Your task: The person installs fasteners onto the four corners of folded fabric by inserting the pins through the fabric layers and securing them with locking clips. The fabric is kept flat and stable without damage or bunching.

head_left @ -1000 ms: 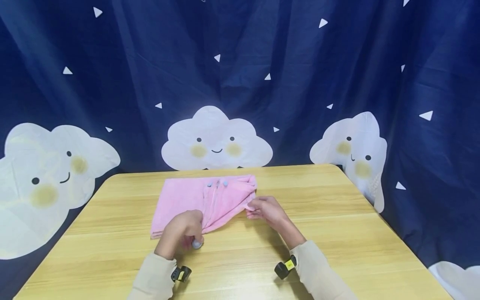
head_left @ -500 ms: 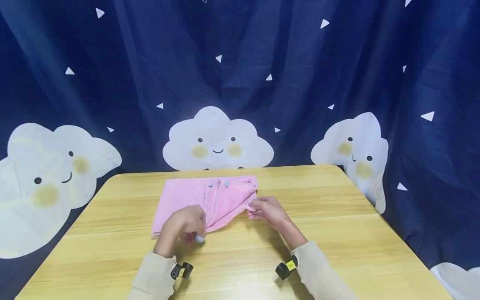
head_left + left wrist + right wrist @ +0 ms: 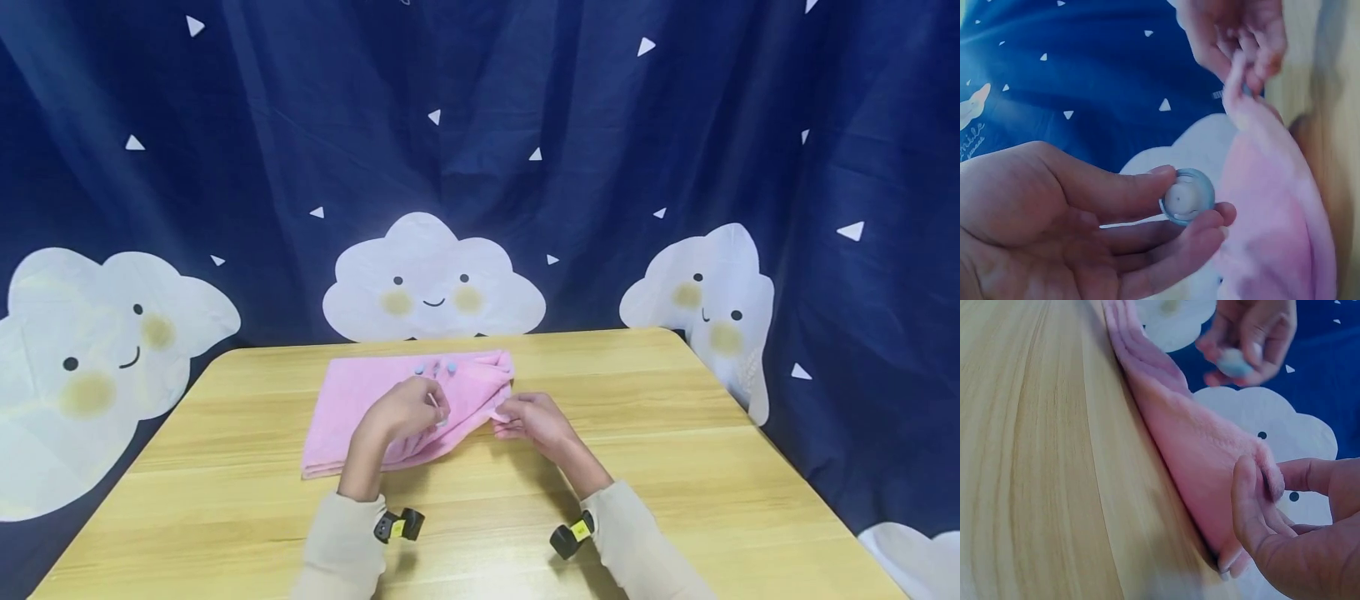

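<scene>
A folded pink plush cloth (image 3: 352,408) lies across the table, its near-right corner raised. My right hand (image 3: 536,421) pinches that corner between thumb and fingers, as the right wrist view also shows. Above the middle of the cloth, my left hand (image 3: 405,408) holds a small round piece (image 3: 1188,197), pale blue around the edge and white in the centre. Thumb and fingertips grip it by the sides. A thin white strip (image 3: 1135,222) runs from it behind the fingers. Two light blue, button-like dots, one of them the right dot (image 3: 452,367), sit near the cloth's far edge.
The wooden table (image 3: 247,425) has rounded far corners. Behind it hangs a dark blue curtain (image 3: 480,183) printed with white clouds and triangles. A small black camera (image 3: 570,537) is strapped at each wrist over the light sleeves.
My left hand, with the round piece, has moved forward and right from the cloth's near edge to over its middle. My right hand stays at the pinched corner.
</scene>
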The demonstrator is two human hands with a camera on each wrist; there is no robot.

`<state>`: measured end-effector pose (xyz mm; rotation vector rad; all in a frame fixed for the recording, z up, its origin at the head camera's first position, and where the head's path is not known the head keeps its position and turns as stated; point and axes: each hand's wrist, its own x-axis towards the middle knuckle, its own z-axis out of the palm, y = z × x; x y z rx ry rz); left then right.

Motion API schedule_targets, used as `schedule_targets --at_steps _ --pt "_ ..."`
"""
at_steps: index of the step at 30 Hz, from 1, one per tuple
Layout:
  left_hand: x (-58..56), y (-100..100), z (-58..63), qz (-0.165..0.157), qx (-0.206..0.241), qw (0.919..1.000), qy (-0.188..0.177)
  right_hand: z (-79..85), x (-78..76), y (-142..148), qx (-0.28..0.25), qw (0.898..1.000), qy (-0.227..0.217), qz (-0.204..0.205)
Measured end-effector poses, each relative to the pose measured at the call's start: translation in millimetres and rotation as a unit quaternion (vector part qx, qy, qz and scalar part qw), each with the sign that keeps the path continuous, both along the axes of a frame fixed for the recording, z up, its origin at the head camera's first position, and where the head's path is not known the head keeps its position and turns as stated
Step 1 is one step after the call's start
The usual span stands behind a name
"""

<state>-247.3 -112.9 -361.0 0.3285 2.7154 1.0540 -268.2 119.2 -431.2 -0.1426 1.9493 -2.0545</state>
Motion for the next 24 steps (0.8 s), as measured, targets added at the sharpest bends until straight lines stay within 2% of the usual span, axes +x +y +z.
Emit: schedule_targets --at_steps 7,14,16,19,24 --pt "-8.9 24.6 -0.6 0.035 0.081 0.9955 0.034 1.4 1.9 0.6 -0.004 1.0 0.005 0.005" --pt "-15.1 43.2 -8.0 0.084 0.159 0.9803 0.082 2.3 1.3 0.6 -0.008 1.0 0.002 0.004" --pt "-17.5 45.5 -12.1 0.089 0.188 0.9747 0.08 2.1 1.2 0.9 -0.009 1.0 0.002 0.003" --pt "-21.3 47.3 -19.0 0.09 0.238 0.9654 0.057 2.1 1.2 1.2 -0.011 1.0 0.0 0.001" --pt "-26.2 48.7 -29.6 0.092 0.284 0.9538 0.031 2.2 1.1 1.1 -0.012 1.0 -0.002 0.0"
